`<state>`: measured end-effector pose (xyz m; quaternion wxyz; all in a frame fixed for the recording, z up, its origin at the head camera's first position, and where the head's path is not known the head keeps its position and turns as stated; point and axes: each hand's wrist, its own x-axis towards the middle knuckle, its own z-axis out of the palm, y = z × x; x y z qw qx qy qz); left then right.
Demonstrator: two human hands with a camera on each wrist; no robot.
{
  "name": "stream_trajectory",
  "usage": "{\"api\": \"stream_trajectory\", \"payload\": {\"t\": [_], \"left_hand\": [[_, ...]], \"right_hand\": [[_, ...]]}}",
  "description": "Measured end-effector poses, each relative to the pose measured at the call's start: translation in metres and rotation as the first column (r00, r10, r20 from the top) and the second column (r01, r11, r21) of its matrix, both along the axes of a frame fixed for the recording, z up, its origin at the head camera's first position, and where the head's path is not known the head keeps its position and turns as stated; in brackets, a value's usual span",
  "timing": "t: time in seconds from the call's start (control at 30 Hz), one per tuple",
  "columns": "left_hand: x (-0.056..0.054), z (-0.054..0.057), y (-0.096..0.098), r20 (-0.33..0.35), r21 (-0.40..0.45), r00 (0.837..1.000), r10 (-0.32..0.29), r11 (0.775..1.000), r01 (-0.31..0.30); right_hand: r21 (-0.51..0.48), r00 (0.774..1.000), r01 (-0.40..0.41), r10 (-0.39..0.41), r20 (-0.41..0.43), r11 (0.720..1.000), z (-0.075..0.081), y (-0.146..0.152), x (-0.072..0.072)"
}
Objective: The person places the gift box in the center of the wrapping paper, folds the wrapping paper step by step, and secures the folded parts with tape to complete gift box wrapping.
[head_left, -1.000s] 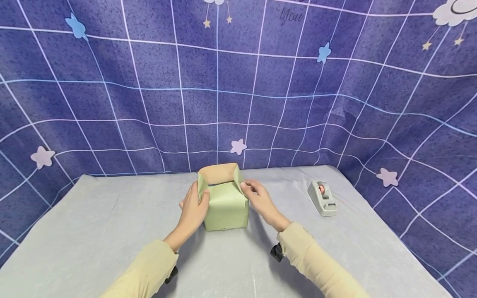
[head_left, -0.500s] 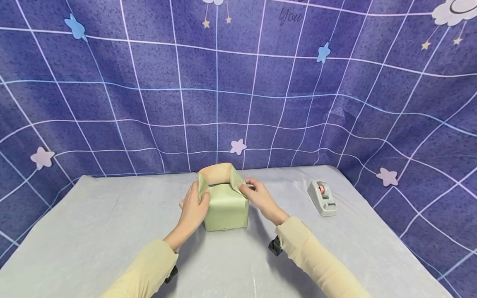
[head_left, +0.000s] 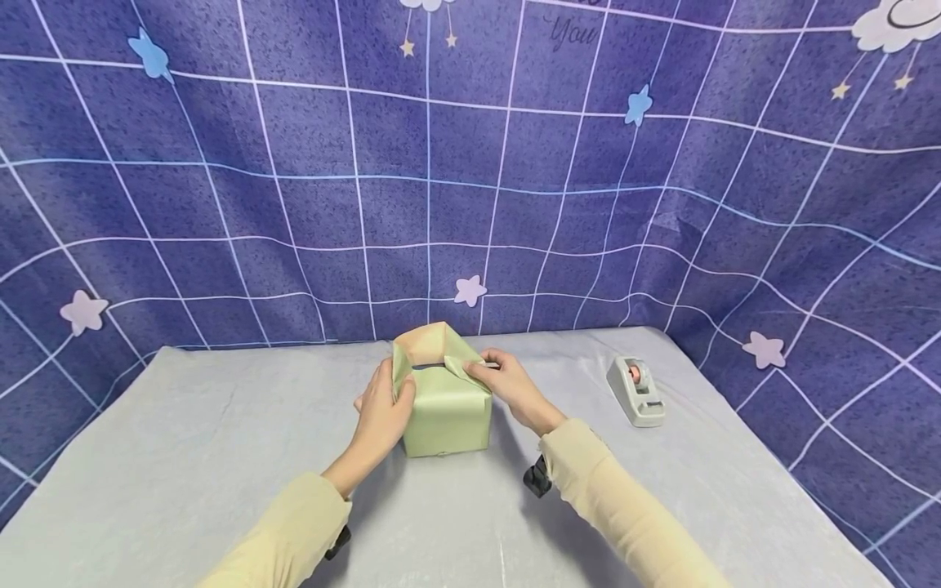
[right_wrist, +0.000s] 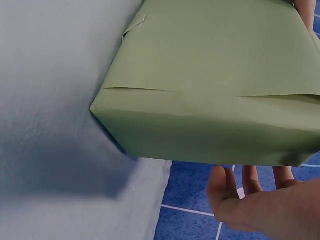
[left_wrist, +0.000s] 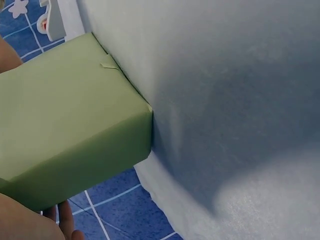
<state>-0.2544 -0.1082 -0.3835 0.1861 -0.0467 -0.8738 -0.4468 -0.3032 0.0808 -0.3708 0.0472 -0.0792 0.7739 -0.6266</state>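
Note:
A box wrapped in light green paper (head_left: 447, 426) stands upright in the middle of the table, its paper sticking up around an opening at the top. Inside the paper's rear flap (head_left: 425, 343) the colour is pale orange. My left hand (head_left: 384, 410) holds the box's left side, thumb at the front upper edge. With my right hand (head_left: 515, 390) I pinch the right paper flap (head_left: 461, 369), which leans inward over the top. Green paper (left_wrist: 75, 115) fills much of the left wrist view. A folded seam (right_wrist: 135, 89) crosses the box's side in the right wrist view.
A grey tape dispenser (head_left: 636, 394) with a reddish roll stands to the right on the table. Grey-white cloth (head_left: 220, 457) covers the table. Behind and to the right hangs a blue curtain (head_left: 294, 204) with grid lines and stars.
My right hand has moved slightly left, bringing the right paper flap inward and down, so the top opening is narrower. The left hand and box have hardly moved.

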Motion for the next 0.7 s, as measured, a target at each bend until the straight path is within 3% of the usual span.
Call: {"api": "stream_trajectory", "payload": {"t": [0.5, 0.7], "left_hand": [[-0.0005, -0.0003, 0.0012, 0.004, -0.018, 1.0, -0.006, 1.0, 0.006], [-0.0002, 0.0015, 0.0008, 0.002, -0.014, 1.0, -0.007, 1.0, 0.007]], "right_hand": [[0.066, 1.0, 0.014, -0.014, 0.004, 0.998, 0.0006, -0.0057, -0.0059], [0.047, 1.0, 0.004, -0.005, 0.007, 0.999, 0.0018, -0.0042, -0.0047]]}}
